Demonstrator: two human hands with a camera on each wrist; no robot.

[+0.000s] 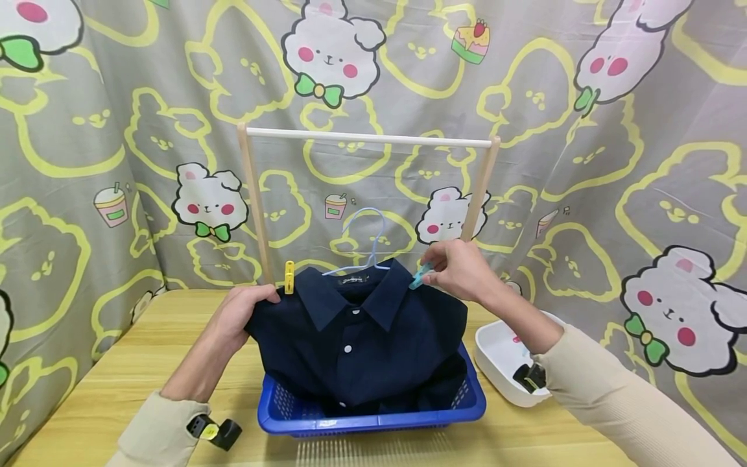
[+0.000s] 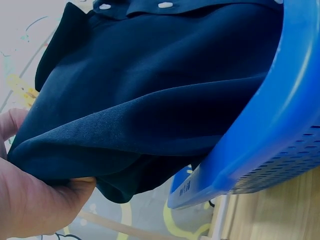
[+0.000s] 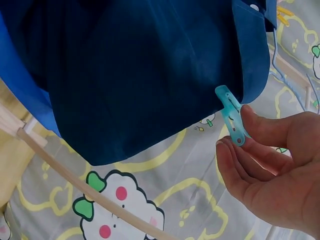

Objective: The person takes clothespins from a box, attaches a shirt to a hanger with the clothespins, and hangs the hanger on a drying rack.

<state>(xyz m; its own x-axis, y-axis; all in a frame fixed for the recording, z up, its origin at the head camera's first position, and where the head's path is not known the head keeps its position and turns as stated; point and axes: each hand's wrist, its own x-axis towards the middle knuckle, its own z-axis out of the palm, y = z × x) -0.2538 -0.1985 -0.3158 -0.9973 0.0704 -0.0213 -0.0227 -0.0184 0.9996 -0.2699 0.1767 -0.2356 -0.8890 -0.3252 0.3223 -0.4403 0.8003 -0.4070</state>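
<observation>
A dark navy collared shirt [image 1: 350,344] sits on a light blue wire hanger [image 1: 373,240], its lower part bunched in a blue plastic basket [image 1: 373,425]. My left hand [image 1: 239,314] grips the shirt at its left-side shoulder; in the left wrist view the thumb [image 2: 75,197] lies beneath the folded cloth. A yellow clothespin [image 1: 289,277] stands on that shoulder. At the other shoulder, beside the collar, my right hand [image 1: 458,269] pinches a light teal clothespin [image 3: 231,115] between thumb and fingers. The clothespin's tip overlaps the shirt's shoulder edge in the right wrist view.
Behind the shirt rises a wooden rack with a white crossbar [image 1: 367,137]. To the right of the basket is a white tub [image 1: 502,370] with small coloured pieces inside, partly hidden by my right forearm. A patterned curtain [image 1: 362,181] hangs behind the wooden table [image 1: 117,376].
</observation>
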